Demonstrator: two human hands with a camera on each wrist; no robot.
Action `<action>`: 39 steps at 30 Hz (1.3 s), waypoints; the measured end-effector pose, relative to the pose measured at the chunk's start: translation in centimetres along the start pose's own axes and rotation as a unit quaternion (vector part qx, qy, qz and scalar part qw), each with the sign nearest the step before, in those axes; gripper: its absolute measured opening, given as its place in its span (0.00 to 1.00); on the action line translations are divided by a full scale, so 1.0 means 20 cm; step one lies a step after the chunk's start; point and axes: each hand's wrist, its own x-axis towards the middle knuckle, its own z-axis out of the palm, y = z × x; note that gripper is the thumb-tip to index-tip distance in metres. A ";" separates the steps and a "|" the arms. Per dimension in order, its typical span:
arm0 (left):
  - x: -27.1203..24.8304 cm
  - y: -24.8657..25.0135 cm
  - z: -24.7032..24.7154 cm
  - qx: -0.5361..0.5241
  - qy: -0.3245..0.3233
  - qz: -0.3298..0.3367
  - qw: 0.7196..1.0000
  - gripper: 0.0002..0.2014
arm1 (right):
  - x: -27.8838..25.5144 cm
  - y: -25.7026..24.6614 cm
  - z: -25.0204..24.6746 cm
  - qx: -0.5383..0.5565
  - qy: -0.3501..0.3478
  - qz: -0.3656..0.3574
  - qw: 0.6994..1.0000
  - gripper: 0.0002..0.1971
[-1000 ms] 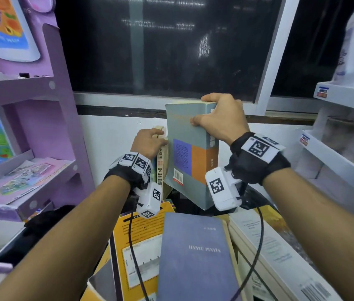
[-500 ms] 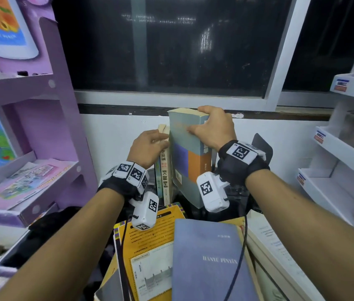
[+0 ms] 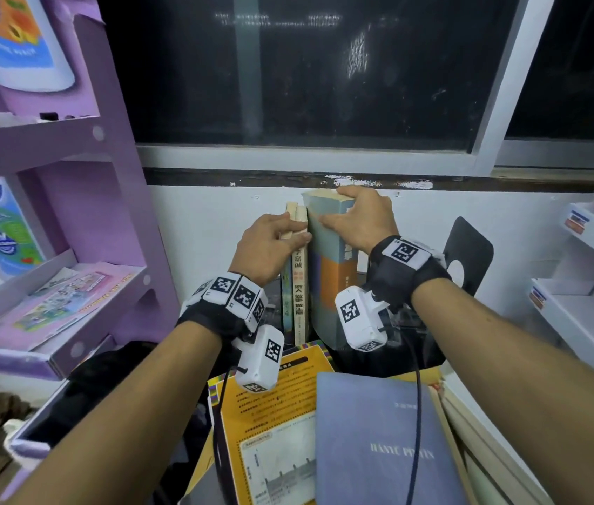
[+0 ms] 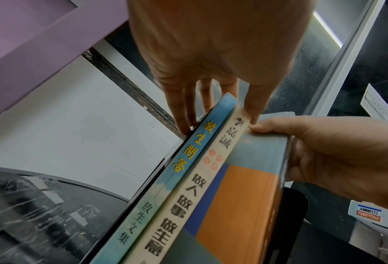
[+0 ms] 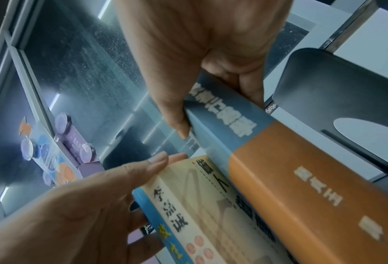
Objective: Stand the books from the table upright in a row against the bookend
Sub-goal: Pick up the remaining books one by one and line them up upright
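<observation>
Two thin books stand upright against the wall: a blue-spined one (image 3: 285, 304) (image 4: 186, 155) and a cream-spined one (image 3: 299, 293) (image 4: 188, 196). My left hand (image 3: 270, 246) pinches their tops, fingers on the left side, thumb on the right. Pressed against the cream book stands a thick grey-blue and orange book (image 3: 328, 286) (image 5: 290, 187). My right hand (image 3: 357, 220) grips its top, thumb on the near cover. To the right of the row a black bookend (image 3: 470, 256) (image 5: 335, 100) stands apart. A thin black plate (image 4: 147, 187) shows left of the blue book.
Flat in front lie a purple-blue "HANYU PINYIN" book (image 3: 379, 442), a yellow book (image 3: 270, 406) and a pale book (image 3: 470, 431). A purple shelf unit (image 3: 69, 147) stands at left, white shelves (image 3: 587, 304) at right, a dark window (image 3: 306, 85) above.
My right hand has brought the thick book down and left, from tilted to upright, against the cream book. My left hand has kept hold of the two thin books.
</observation>
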 end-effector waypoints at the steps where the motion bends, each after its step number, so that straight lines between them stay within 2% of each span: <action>1: 0.00 0.00 0.00 0.002 -0.001 0.002 1.000 0.15 | 0.01 0.00 0.00 0.003 -0.001 0.000 1.000 0.32; 8: 0.00 -0.02 0.00 0.010 -0.011 0.009 1.000 0.21 | 0.01 0.00 0.01 -0.004 -0.048 -0.033 0.998 0.33; 12: -0.01 -0.02 -0.02 -0.002 -0.030 0.008 1.000 0.16 | -0.02 -0.03 -0.01 -0.024 -0.108 -0.065 0.992 0.31; 16: -0.02 0.00 -0.03 0.041 -0.047 0.014 0.998 0.22 | -0.04 -0.05 -0.03 -0.050 -0.143 -0.057 0.987 0.31; 30: -0.03 -0.01 -0.01 0.065 -0.061 0.037 0.995 0.24 | -0.03 -0.04 0.00 -0.036 -0.045 -0.017 0.998 0.25; 39: -0.03 -0.04 -0.02 0.084 -0.049 0.049 0.994 0.28 | -0.05 -0.03 0.06 -0.054 -0.063 -0.032 0.996 0.26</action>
